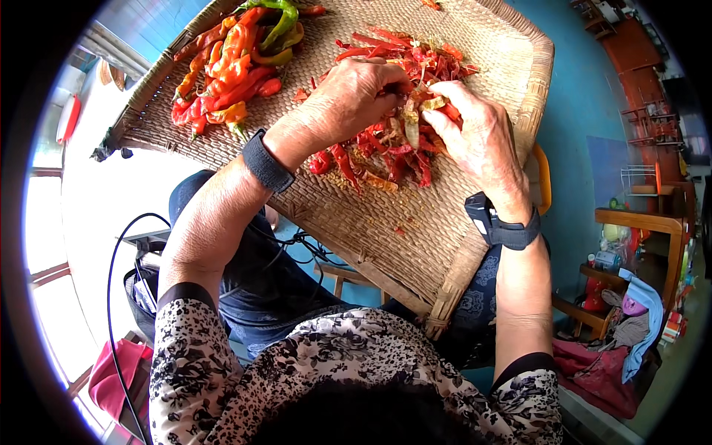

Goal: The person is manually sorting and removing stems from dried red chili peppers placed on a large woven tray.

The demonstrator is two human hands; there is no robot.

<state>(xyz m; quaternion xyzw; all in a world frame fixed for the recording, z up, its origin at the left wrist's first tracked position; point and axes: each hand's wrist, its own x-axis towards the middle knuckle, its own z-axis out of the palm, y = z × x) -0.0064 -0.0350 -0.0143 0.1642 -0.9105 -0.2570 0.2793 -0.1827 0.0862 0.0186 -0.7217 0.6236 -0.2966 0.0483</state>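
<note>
A pile of torn red chili pepper pieces [386, 159], mixed with pale seeds and yellowish bits, lies on a woven tray [356, 215] across my lap. Above it, my left hand [352, 96] is closed, its curled fingertips at the red pieces and partly hidden. Close by on the right, my right hand [478, 133] pinches a yellowish-red piece of chili pepper [449, 111] between thumb and fingers. Both hands nearly meet over the pile. Whole red, orange and green chili peppers [233, 63] are heaped at the tray's far left.
A black cable [111, 297] curves down on the left beside a dark bag [141, 285]. At the right stands a wooden chair [671, 222] with clothes [641, 319] piled on it. A yellow-orange rim [544, 178] shows beyond the tray's right edge, above the blue floor.
</note>
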